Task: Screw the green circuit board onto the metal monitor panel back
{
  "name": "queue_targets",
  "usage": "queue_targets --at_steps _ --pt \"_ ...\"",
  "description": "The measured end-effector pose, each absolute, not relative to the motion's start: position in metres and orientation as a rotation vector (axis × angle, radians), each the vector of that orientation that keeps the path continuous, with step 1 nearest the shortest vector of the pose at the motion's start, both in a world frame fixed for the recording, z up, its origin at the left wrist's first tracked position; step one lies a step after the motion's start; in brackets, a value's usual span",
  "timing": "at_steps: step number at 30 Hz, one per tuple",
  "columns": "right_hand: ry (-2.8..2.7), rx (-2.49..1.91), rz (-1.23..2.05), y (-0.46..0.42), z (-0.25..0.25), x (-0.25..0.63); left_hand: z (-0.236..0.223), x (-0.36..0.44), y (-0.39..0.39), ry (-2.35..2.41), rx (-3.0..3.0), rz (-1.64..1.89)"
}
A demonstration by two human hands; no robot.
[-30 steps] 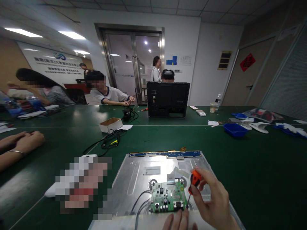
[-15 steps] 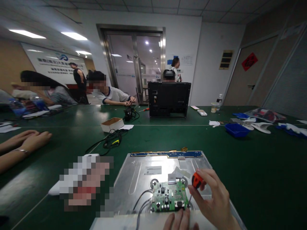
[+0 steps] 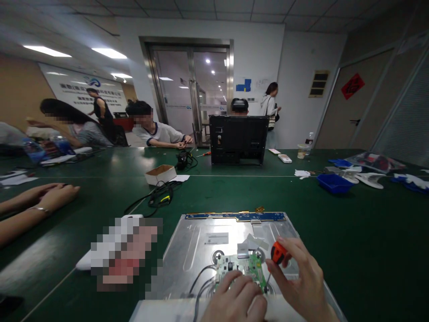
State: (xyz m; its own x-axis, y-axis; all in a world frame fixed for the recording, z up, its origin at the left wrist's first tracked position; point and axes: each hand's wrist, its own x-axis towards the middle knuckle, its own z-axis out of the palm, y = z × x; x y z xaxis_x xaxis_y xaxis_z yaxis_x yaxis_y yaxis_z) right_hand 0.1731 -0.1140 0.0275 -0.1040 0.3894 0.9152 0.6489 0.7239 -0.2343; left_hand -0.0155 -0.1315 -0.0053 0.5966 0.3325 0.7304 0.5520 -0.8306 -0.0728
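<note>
My right hand (image 3: pixel 303 277) grips a screwdriver (image 3: pixel 278 253) with a short orange and black handle between thumb and fingers. The screwdriver's thin shaft slants down to the lower right corner of a green circuit board (image 3: pixel 256 267). This board is mounted on the back of a silver metal display panel (image 3: pixel 197 250). My left hand (image 3: pixel 234 299) lies over the board's lower part with its fingers bent. Nothing shows in it, and its fingertips are hidden. Grey cables (image 3: pixel 201 273) run from the board's left side toward the panel's near edge.
Left of the panel lies a white object (image 3: pixel 87 261), partly blurred out. Beyond it are black cables (image 3: pixel 161 197) and an open box (image 3: pixel 161 175). Another person's hands (image 3: pixel 62 197) rest at left. A black monitor frame (image 3: pixel 238 141) stands opposite; a blue tray (image 3: pixel 335 184) sits right.
My left hand has moved up and left from the panel's near edge onto the board. My right hand keeps the screwdriver at the same corner. In the background, a standing person has walked right.
</note>
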Motion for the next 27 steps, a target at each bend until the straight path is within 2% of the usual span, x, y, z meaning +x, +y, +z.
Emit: queue_targets --at_steps 5,8,13,18,27 --pt "-1.715 -0.845 -0.278 -0.114 0.028 0.174 0.057 -0.021 -0.099 -0.993 -2.926 -0.6" --pt "-1.707 -0.862 -0.279 -0.114 0.026 0.174 0.074 -0.019 -0.069 -1.201 -3.036 -0.448" --pt "-1.701 -0.894 -0.289 -0.113 0.024 0.175 0.062 -0.006 -0.037 -1.232 -3.166 -0.365" --pt "-1.715 -0.886 -0.268 -0.113 0.024 0.176 0.045 -0.003 -0.042 -1.178 -3.178 -0.434" --pt "-1.732 -0.928 -0.29 -0.118 0.025 0.178 0.04 -0.005 -0.063 -0.74 -3.488 -0.323"
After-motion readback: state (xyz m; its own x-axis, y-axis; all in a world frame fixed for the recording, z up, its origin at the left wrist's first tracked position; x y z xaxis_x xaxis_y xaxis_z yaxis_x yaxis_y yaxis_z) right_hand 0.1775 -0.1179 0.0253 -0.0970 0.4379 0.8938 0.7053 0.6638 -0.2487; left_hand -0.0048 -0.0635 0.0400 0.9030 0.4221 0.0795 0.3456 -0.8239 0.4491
